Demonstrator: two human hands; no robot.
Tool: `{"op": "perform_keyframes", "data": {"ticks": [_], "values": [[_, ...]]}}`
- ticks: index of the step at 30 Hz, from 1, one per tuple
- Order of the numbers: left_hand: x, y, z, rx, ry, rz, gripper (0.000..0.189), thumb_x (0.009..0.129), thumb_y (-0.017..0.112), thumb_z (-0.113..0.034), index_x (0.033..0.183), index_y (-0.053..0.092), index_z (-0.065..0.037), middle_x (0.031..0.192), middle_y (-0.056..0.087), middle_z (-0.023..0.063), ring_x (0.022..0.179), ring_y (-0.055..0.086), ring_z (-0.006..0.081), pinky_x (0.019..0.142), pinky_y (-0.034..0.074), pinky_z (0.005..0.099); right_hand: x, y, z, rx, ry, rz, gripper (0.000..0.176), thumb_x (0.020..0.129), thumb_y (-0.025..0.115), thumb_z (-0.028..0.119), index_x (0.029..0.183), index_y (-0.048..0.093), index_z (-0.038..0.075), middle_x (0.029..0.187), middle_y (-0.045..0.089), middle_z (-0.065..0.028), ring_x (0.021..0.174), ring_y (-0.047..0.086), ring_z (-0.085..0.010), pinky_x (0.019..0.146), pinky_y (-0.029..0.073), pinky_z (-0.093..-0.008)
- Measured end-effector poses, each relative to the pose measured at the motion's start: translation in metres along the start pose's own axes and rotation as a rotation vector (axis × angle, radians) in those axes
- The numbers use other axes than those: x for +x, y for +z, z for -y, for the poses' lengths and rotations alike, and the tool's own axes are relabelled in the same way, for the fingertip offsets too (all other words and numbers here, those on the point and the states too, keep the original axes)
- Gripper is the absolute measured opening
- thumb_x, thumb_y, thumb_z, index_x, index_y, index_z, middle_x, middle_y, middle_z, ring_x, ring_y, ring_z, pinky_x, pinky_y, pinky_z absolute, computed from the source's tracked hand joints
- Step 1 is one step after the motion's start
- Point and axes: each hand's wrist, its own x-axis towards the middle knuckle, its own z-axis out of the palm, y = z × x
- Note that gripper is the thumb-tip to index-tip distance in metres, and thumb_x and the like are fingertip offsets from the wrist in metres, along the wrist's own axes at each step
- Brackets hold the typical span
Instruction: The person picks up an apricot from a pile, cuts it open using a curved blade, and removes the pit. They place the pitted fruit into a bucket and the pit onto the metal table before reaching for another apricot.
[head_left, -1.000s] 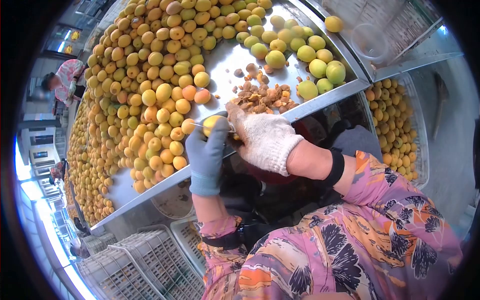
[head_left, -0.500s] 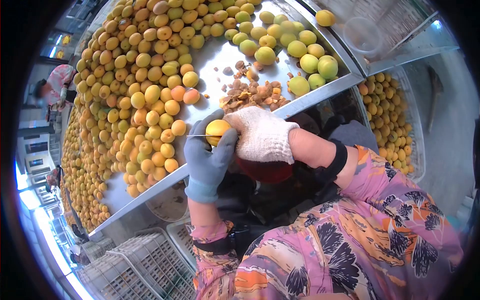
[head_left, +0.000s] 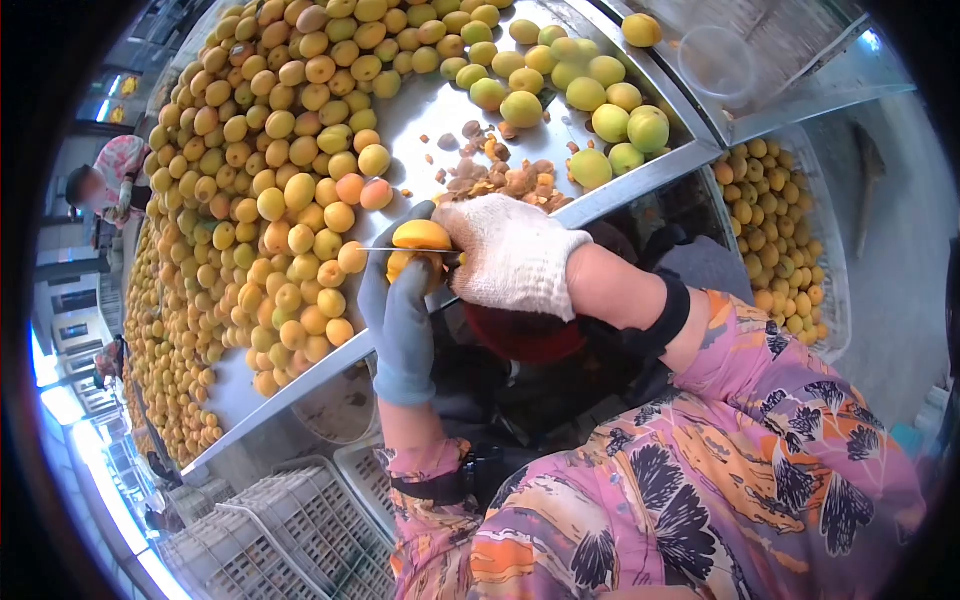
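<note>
My left hand [head_left: 400, 310], in a grey-blue glove, is closed round a yellow apricot [head_left: 421, 236] over the metal table's front edge. The fruit is parted into an upper and a lower piece, with a thin blade [head_left: 385, 249] lying level between them. My right hand [head_left: 515, 250], in a white knit glove, is closed beside the fruit, at the blade's right end; its fingertips are mostly hidden. Just beyond my hands, brown pits and scraps [head_left: 505, 180] lie on the table.
Many apricots [head_left: 290, 130] cover the metal table [head_left: 415, 115], with greener ones [head_left: 590, 168] at the right. A crate of apricots [head_left: 775, 235] stands on the right, stacked crates [head_left: 260, 535] at the lower left. A clear bowl [head_left: 716, 65] lies top right. Another person [head_left: 118, 175] is far left.
The apricot, whole-looking before, now shows two parted pieces. Both hands have shifted slightly left, and my left fingers have moved lower on the fruit.
</note>
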Motion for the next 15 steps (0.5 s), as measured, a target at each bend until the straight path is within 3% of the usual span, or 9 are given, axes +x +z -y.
{"op": "perform_keyframes", "data": {"ticks": [2, 4, 5, 7, 9, 11, 13, 14, 15], "values": [[0.004, -0.009, 0.010, 0.104, 0.044, -0.006, 0.037, 0.088, 0.049, -0.012, 0.119, 0.057, 0.006, 0.109, 0.061, 0.0092, 0.096, 0.057, 0.0149, 0.086, 0.046, 0.0284, -0.006, -0.005, 0.008, -0.014, 0.033, -0.012, 0.033, 0.074, 0.061, 0.012, 0.105, 0.056, 0.003, 0.088, 0.065, -0.0226, 0.091, 0.063, -0.0413, 0.078, 0.051, -0.0472], [0.005, -0.010, 0.010, 0.312, 0.178, 0.026, 0.025, 0.075, 0.059, 0.017, 0.096, 0.058, 0.004, 0.115, 0.061, 0.0231, 0.099, 0.062, 0.0368, 0.083, 0.050, 0.0387, -0.008, -0.005, 0.013, -0.079, 0.121, -0.128, 0.042, 0.074, 0.063, 0.012, 0.114, 0.050, 0.004, 0.098, 0.064, -0.0227, 0.090, 0.064, -0.0411, 0.078, 0.052, -0.0482], [0.005, -0.010, 0.010, 0.312, 0.180, 0.026, 0.025, 0.075, 0.059, 0.017, 0.096, 0.058, 0.004, 0.115, 0.061, 0.0231, 0.099, 0.062, 0.0368, 0.083, 0.050, 0.0387, -0.008, -0.002, 0.009, -0.122, 0.062, -0.165, 0.052, 0.076, 0.063, 0.015, 0.125, 0.046, 0.006, 0.091, 0.067, -0.0218, 0.091, 0.066, -0.0388, 0.076, 0.053, -0.0491], [0.003, -0.010, 0.011, 0.107, 0.036, -0.005, 0.028, 0.075, 0.059, 0.016, 0.100, 0.059, 0.003, 0.111, 0.062, 0.0211, 0.101, 0.061, 0.0355, 0.086, 0.050, 0.0385, -0.010, 0.002, 0.006, -0.099, -0.015, -0.201, 0.052, 0.076, 0.062, 0.015, 0.126, 0.047, 0.007, 0.094, 0.067, -0.0223, 0.092, 0.066, -0.0390, 0.076, 0.053, -0.0485], [0.003, -0.008, 0.008, 0.097, 0.044, 0.018, 0.031, 0.074, 0.059, 0.017, 0.102, 0.059, 0.003, 0.112, 0.062, 0.0192, 0.103, 0.061, 0.0336, 0.087, 0.049, 0.0379, -0.009, 0.005, 0.001, -0.074, -0.089, -0.236, 0.052, 0.077, 0.062, 0.014, 0.126, 0.047, 0.009, 0.096, 0.066, -0.0228, 0.092, 0.065, -0.0392, 0.076, 0.053, -0.0478], [0.005, -0.008, 0.009, 0.087, 0.053, 0.044, 0.035, 0.074, 0.059, 0.019, 0.105, 0.059, 0.002, 0.112, 0.062, 0.0174, 0.106, 0.061, 0.0317, 0.089, 0.049, 0.0373, -0.005, 0.008, -0.004, 0.165, -0.220, -0.215, 0.051, 0.076, 0.062, 0.006, 0.125, 0.048, 0.011, 0.099, 0.063, -0.0179, 0.091, 0.065, -0.0368, 0.080, 0.052, -0.0426], [0.007, -0.013, 0.021, 0.337, 0.317, 0.076, 0.032, 0.094, 0.047, -0.013, 0.116, 0.056, 0.007, 0.114, 0.061, 0.0151, 0.102, 0.060, 0.0189, 0.089, 0.049, 0.0336, -0.003, 0.010, -0.003, 0.326, -0.197, -0.197, 0.049, 0.076, 0.062, 0.006, 0.122, 0.049, 0.010, 0.098, 0.063, -0.0156, 0.090, 0.065, -0.0328, 0.082, 0.052, -0.0392], [0.007, -0.011, 0.026, 0.338, 0.320, 0.074, 0.032, 0.094, 0.047, -0.013, 0.116, 0.056, 0.007, 0.114, 0.061, 0.0151, 0.102, 0.060, 0.0189, 0.089, 0.049, 0.0336, -0.002, 0.008, 0.002, 0.489, -0.174, -0.175, 0.046, 0.075, 0.063, 0.005, 0.120, 0.051, 0.009, 0.097, 0.063, -0.0132, 0.089, 0.065, -0.0287, 0.083, 0.051, -0.0359], [0.006, -0.007, 0.031, -0.155, 0.047, -0.130, 0.033, 0.095, 0.046, -0.014, 0.118, 0.055, 0.007, 0.115, 0.060, 0.0153, 0.104, 0.060, 0.0202, 0.090, 0.049, 0.0345, -0.005, 0.005, 0.006, 0.666, -0.108, -0.170, 0.040, 0.075, 0.064, 0.006, 0.113, 0.053, 0.008, 0.096, 0.061, -0.0093, 0.092, 0.062, -0.0218, 0.084, 0.049, -0.0330]]}}
